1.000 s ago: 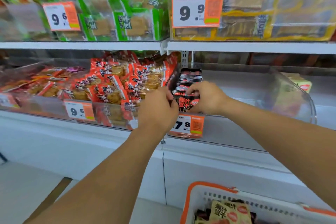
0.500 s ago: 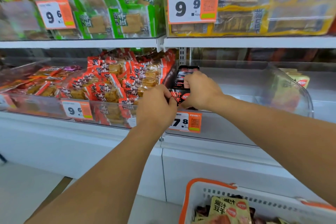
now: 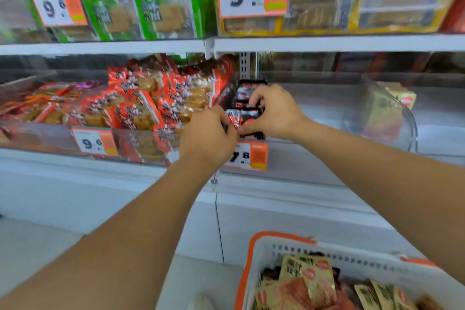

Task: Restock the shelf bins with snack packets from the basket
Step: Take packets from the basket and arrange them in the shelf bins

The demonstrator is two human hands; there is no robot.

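1. Nearest, at the bottom right, the basket (image 3: 254,254) with its orange rim holds more snack packets (image 3: 305,275), tan and red ones piled loosely. It sits below and in front of the shelf, so a hand going for the next handful has a short drop straight down past the white shelf front.

2. Both forearms reach up and forward over the basket. The left hand (image 3: 207,137) has its fingers curled in, pinching the near left edge of the black packets (image 3: 245,118). The right hand (image 3: 275,113) curls over their right side, thumb low at the front.

3. The step in hand looks like squaring a small row of black packets against the left wall of the clear bin (image 3: 387,113). To do it well, I would press them upright and snug to that wall, faces forward, behind the price tag (image 3: 247,156).

4. Edges to mind: the bin's low clear front lip, and the divider shared with the full bin of red packets (image 3: 151,106) just to the left.

5. Open room: the bin stands mostly bare to the right of the hands, so later rows can go in there. Overhead the upper shelf (image 3: 327,44) limits lift.
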